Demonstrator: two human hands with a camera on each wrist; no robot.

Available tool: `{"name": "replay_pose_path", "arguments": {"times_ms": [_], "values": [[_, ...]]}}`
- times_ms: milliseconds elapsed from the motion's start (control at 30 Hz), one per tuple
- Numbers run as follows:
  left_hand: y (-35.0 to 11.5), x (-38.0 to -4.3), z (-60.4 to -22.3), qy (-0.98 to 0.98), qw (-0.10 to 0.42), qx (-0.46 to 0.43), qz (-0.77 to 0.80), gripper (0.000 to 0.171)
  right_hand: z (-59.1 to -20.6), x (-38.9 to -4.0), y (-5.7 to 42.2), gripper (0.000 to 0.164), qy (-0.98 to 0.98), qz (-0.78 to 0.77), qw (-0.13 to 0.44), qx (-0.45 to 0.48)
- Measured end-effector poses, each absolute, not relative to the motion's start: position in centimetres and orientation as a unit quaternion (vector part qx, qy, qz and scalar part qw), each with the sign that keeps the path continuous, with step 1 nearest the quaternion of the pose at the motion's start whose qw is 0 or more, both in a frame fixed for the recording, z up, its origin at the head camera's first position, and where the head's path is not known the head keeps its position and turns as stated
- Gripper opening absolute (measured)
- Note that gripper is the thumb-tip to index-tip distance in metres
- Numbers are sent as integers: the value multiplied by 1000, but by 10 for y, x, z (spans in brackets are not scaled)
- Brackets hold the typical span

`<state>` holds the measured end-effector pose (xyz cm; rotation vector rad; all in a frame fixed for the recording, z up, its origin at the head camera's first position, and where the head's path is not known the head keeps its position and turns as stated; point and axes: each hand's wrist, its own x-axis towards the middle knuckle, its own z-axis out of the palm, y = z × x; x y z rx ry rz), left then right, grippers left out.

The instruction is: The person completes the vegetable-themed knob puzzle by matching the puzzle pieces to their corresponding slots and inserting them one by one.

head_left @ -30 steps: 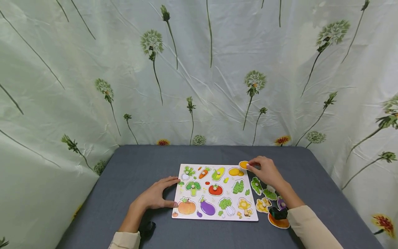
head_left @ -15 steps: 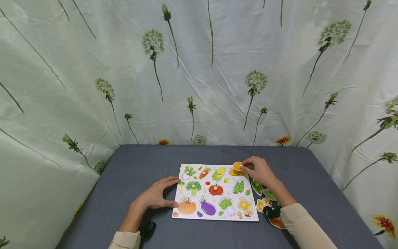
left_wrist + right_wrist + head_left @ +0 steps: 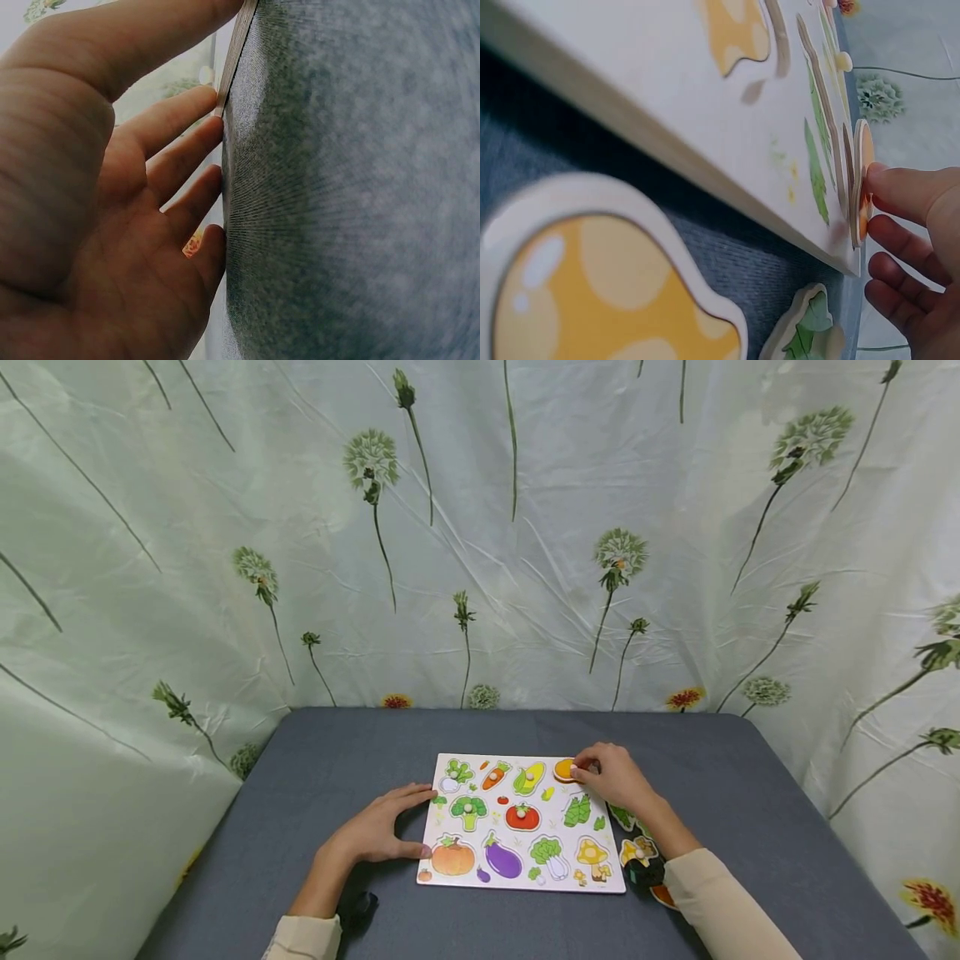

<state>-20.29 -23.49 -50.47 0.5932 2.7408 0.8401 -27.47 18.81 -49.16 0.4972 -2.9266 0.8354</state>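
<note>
A white vegetable puzzle board (image 3: pixel 517 883) lies on the table in the head view. My left hand (image 3: pixel 378 828) lies along its left edge, with thumb and fingertips touching it; the left wrist view shows fingers (image 3: pixel 176 161) extended against the edge. At the board's top right corner my right hand (image 3: pixel 618 781) pinches an orange-yellow, potato-like puzzle piece (image 3: pixel 563 771) between thumb and fingers. In the right wrist view this piece (image 3: pixel 859 180) stands over or against its picture on the board; whether it is seated I cannot tell.
Right of the board lie a yellow mushroom piece (image 3: pixel 636 849), a leafy green piece (image 3: pixel 620 816) and an orange piece (image 3: pixel 663 897), partly hidden by my right arm. Knobbed pieces such as the tomato (image 3: pixel 522 817) and broccoli (image 3: pixel 468 810) sit in the board. A floral curtain (image 3: pixel 450 527) hangs behind.
My right hand has carried the orange-yellow piece leftward from beyond the board's right corner and lowered it onto the top right picture. My left hand has stayed put.
</note>
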Motion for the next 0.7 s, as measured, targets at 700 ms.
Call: {"name": "replay_pose_path", "arguments": {"times_ms": [700], "values": [[-235,-203,-505,930,106,205,287,90,-493,-273,186,10,-949,266,17,170]]}}
